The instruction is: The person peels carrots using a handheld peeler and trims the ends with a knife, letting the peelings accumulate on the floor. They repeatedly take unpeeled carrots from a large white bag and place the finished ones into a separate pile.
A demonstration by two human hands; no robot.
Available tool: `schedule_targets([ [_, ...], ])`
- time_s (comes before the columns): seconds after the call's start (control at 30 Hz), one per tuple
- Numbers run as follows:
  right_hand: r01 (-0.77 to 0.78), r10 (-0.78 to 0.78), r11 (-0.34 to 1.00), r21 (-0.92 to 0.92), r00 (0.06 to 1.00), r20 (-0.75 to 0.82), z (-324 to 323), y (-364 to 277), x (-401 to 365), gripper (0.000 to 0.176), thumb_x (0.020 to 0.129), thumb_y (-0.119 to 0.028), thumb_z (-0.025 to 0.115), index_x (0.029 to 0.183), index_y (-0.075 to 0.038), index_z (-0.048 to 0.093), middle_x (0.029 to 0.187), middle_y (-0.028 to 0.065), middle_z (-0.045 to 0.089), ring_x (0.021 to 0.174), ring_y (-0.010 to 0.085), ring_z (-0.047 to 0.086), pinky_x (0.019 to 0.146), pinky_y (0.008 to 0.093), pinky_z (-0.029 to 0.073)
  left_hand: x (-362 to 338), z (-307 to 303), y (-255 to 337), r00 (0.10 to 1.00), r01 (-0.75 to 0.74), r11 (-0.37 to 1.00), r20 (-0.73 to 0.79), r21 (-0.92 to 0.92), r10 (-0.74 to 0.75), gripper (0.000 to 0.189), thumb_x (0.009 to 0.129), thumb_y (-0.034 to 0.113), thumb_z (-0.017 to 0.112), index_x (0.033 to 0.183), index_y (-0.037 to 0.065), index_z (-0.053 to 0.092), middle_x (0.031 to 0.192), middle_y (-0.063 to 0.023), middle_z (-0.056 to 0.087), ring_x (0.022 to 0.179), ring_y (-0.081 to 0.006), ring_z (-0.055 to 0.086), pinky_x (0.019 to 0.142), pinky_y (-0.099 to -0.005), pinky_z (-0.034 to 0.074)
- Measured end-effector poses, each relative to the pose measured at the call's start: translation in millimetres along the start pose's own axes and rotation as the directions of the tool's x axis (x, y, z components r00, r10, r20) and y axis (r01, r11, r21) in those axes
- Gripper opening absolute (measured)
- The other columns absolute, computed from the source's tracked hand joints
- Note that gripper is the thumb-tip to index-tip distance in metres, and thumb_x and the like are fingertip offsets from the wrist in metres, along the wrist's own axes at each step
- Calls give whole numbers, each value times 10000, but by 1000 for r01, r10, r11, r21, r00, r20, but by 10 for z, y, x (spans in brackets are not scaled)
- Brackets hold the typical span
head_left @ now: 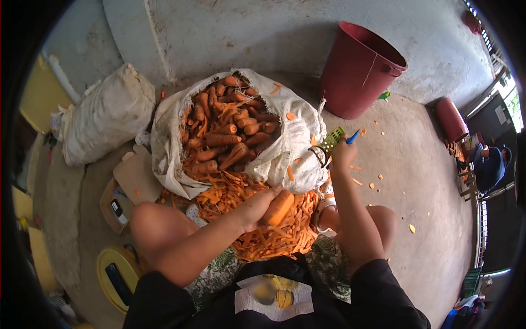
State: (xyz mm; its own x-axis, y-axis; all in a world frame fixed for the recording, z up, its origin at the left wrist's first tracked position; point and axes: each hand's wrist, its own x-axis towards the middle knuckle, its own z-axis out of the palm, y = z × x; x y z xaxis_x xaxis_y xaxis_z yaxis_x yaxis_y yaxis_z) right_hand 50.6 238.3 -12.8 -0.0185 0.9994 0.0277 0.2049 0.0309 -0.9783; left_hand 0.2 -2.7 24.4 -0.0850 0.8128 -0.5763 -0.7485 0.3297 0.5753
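My left hand [257,209] is wrapped round a thick carrot [279,208], its bright orange surface looking peeled, above a pile of peelings [263,244] between my legs. Out to the right, my right hand [343,154] is closed on a slim blue-handled tool [353,136]; its working end cannot be made out. Close beside that hand is a green perforated piece [332,140] with a dark loop below it. In front of me lies an open white sack [167,148] full of unpeeled carrots [224,140].
Against the wall stand a tall red bin [356,77] and a stuffed white sack [109,115]. A cardboard box [137,175] and a yellow lid with a phone [119,282] are at my left. Scraps dot the floor [405,181]. Another person [489,167] sits far right.
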Motion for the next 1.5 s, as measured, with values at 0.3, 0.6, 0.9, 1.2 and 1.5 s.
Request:
schedule_targets([
  [0.3,108,-154,986,129,891,427,-17,-350,-1129,244,879,-212,484,725,-25,458,520,22,424,474,92,378,439,272,315,262,-266,-26,1000,-14,957,-11,-289,11,390,904,384,307,991,57,500,842,-89,579,691,-220,571,477,-346,437],
  [0.6,403,-351,914,-41,840,413,21,-336,-1254,269,873,-222,486,717,-3,476,519,82,471,452,154,397,449,315,345,271,-279,-20,994,-44,983,94,-177,61,349,913,348,283,942,69,491,741,-69,560,570,-172,545,397,-279,423],
  [0.9,82,-122,982,169,963,239,17,-181,-326,291,877,-249,486,707,-12,485,538,-4,435,485,73,380,446,258,312,71,-79,20,1000,-24,970,-15,-243,21,414,898,415,355,1028,38,466,769,-67,543,640,-197,561,499,-316,495],
  [1.2,354,-346,932,81,800,489,-10,-437,-1306,227,868,-188,502,717,-25,457,536,-1,417,507,68,357,457,249,315,181,-186,13,998,-63,924,-19,-378,60,363,909,369,308,1004,77,501,835,-93,579,676,-204,584,535,-327,501],
  [1.5,276,-255,959,-69,941,222,119,-189,-560,275,881,-242,467,767,0,527,516,56,473,456,118,417,443,299,337,40,-116,-40,979,93,996,182,-8,-90,390,918,403,292,971,67,484,750,-49,553,629,-136,562,441,-277,463],
])
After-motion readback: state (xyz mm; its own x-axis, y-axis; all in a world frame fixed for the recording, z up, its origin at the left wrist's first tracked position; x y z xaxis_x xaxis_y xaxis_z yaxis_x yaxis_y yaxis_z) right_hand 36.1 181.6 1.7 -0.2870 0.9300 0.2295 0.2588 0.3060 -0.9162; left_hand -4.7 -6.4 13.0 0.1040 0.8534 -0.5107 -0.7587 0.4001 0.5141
